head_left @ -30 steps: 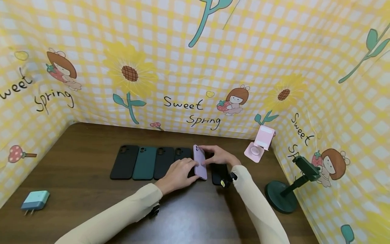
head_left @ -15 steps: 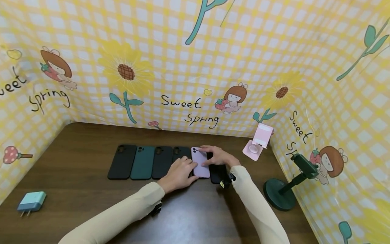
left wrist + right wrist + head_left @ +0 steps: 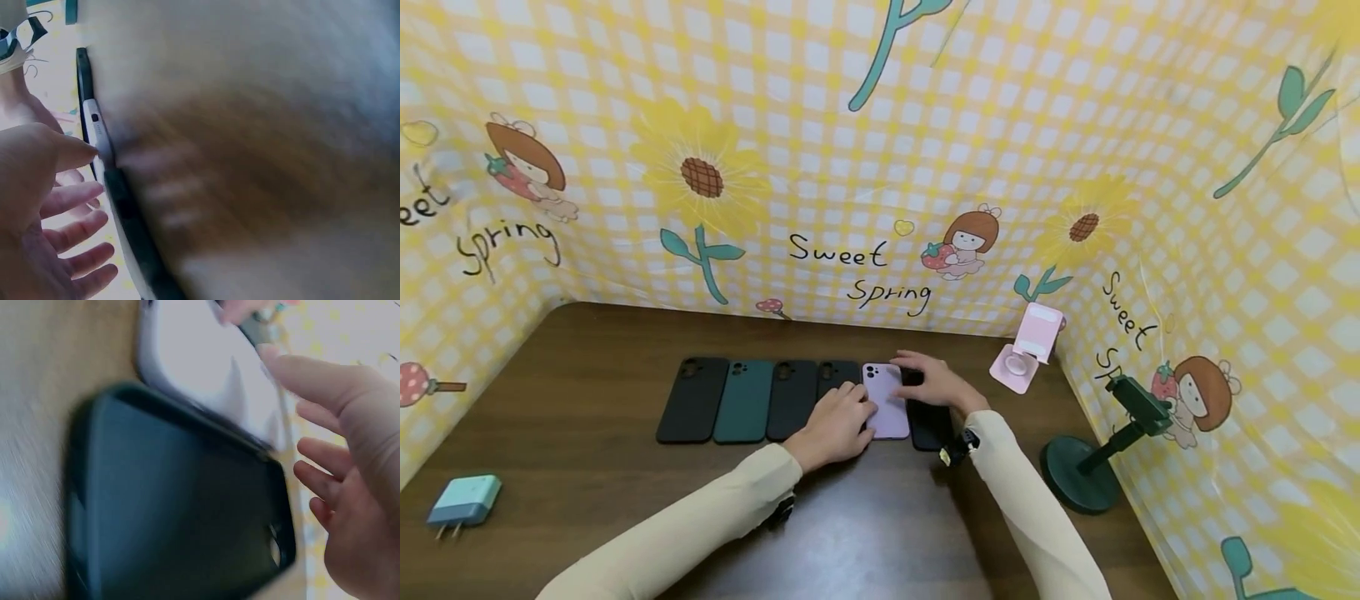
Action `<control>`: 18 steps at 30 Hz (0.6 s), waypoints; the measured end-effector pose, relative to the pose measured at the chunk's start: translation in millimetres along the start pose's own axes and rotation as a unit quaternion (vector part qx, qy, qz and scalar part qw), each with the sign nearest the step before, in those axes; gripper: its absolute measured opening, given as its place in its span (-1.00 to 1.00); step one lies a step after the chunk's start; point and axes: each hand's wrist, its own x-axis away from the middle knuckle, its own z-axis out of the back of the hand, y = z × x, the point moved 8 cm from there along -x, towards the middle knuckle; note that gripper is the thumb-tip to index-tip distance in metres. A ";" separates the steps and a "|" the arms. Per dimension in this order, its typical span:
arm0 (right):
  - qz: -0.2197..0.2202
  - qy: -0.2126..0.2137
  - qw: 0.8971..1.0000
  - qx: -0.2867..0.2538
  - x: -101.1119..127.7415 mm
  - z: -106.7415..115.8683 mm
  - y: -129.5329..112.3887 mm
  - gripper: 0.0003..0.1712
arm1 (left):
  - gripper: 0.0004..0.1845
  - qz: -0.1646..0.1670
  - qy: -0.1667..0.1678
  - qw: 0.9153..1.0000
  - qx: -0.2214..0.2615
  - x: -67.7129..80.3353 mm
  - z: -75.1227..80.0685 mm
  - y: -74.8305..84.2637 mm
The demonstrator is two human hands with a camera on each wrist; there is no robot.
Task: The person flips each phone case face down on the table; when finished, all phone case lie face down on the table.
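Note:
A lilac phone lies flat, camera end away from me, in a row of phone cases. My left hand rests at its left edge, fingers loosely bent over the dark case beside it. My right hand hovers with relaxed fingers over the top right of the phone and the black case. In the right wrist view that black case lies hollow side up, its camera cutout visible, next to the pale phone. Nothing is gripped in the right hand; in the left wrist view the left fingers are spread.
Farther left in the row lie a black case, a teal case and another dark case. A blue charger plug sits at left. On the right stand a pink folding stand and a dark green stand.
The lilac phone was tilted on its edge between both hands and now lies flat in the row. The right hand has let it go and lifted slightly.

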 end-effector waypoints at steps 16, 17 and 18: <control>-0.134 0.085 0.987 0.003 36.4 24.7 74.4 -0.62 | -0.78 -0.059 -0.042 0.997 0.007 -39.6 -29.2 68.9; -0.133 0.090 0.987 0.008 35.0 23.9 73.7 -0.63 | -0.81 -0.060 -0.035 0.998 0.007 -40.8 -29.1 70.2; -0.136 0.095 0.986 0.011 34.3 23.8 73.1 -0.64 | -0.84 -0.062 -0.027 0.998 0.010 -41.8 -29.0 71.5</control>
